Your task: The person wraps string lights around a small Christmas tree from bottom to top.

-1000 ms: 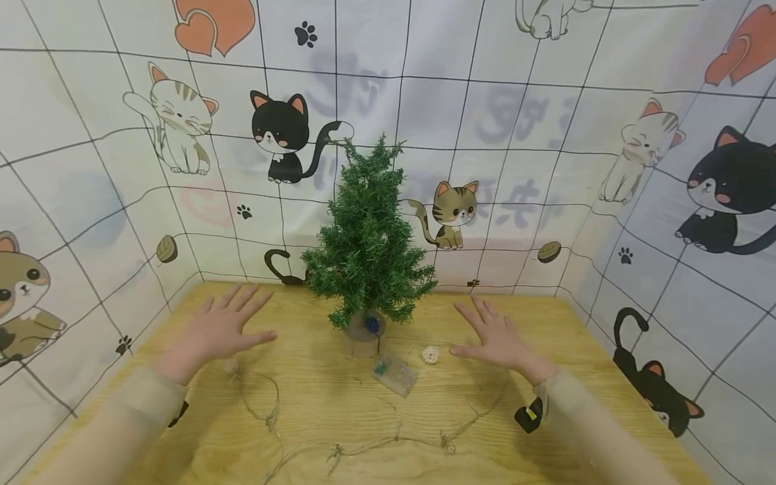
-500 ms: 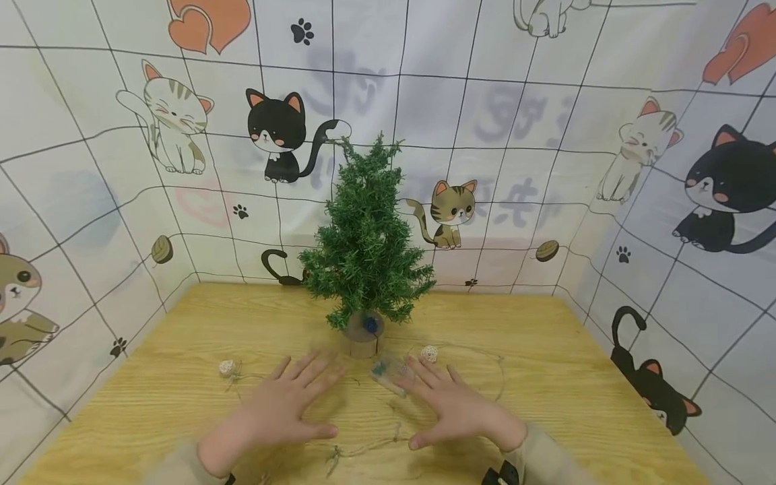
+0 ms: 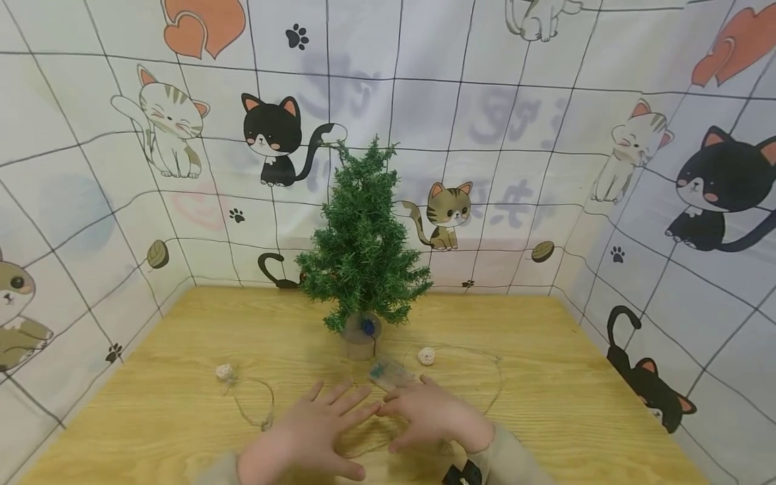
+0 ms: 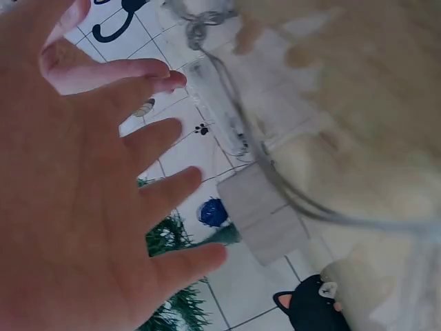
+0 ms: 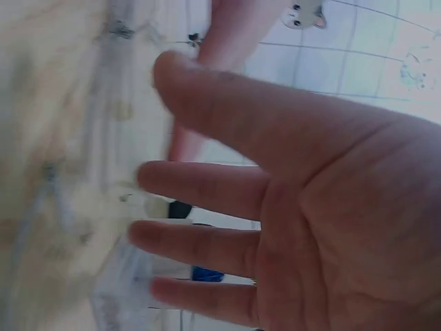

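Observation:
My left hand (image 3: 309,434) hovers low above the front middle of the table, fingers straight and spread, with nothing held. Close beside it my right hand (image 3: 436,417) has its fingers extended, the palm bare in the right wrist view. The fingertips of both hands nearly meet. Beneath and around them runs a thin light-string wire (image 3: 257,397), partly hidden by the hands. Just beyond the right fingers lies a clear flat plastic case (image 3: 388,372) with something teal in it. Whether any finger touches the wire or case, I cannot tell.
A small artificial Christmas tree (image 3: 364,249) stands behind on a round base (image 3: 360,347), where a blue ball (image 3: 367,327) sits. One white woven ball (image 3: 426,356) lies right of the case, another white ball (image 3: 224,372) at left. Cat-printed cloth (image 3: 515,155) walls the table's back and sides.
Both hands, wide apart on either side a second ago, have come inward and toward the table's front until almost touching. Tree, case and balls stay put.

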A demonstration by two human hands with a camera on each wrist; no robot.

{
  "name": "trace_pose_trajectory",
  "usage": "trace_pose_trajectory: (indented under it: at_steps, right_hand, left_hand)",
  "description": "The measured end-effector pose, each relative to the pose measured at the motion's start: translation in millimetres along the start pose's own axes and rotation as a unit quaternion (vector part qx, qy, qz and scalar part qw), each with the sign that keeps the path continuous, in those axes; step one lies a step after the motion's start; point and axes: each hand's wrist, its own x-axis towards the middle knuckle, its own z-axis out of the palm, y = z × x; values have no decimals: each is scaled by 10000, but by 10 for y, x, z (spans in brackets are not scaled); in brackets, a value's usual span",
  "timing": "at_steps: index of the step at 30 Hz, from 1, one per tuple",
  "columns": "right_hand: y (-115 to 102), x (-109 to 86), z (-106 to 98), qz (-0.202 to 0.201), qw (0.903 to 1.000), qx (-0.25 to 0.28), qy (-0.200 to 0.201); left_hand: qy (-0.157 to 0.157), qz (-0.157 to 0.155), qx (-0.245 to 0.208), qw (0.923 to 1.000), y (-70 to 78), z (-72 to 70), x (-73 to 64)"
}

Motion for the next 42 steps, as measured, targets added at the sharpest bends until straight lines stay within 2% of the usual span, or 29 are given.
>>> trace_pose_trajectory:
  at_steps: [3,7,15,19,23,27,31,34,38,40,42]
  right_hand:
    - [-16,48,-23,18,10000,80,-20]
    - [-17,88,22,40,9984,513,-238]
    - [61,121,162,-185,9944,941,-454]
    - [81,99,177,-347,9924,1065,-510]
    - [93,76,173,-420,9920,1103,-445]
    - [94,68,148,-464,9916,1147,-388]
    - [87,90,129,-661,9895,1205,-437]
    - [86,123,139,-731,9870,1369,-424]
    - [104,179,175,-764,9816,1726,-301]
    - [119,206,192,-787,9762,2007,-220]
    - [136,222,202,-741,9720,2231,-53]
  left_hand:
    - [-95,-79,196,9997,35,-6,44]
    - [-166,-84,516,9985,55,12,103]
    - [-341,92,798,9962,72,14,66]
    - [-79,342,534,9980,116,10,73]
    - [272,409,408,9980,157,6,62]
    - [215,233,320,9990,172,-34,50]
    - [253,220,195,9992,154,-95,34]
    - [493,488,241,9973,118,-159,31]
    - [1005,860,279,9908,62,-276,17]
    - [1420,1020,313,9841,43,-337,1]
    - [1970,1172,550,9718,29,-397,-14]
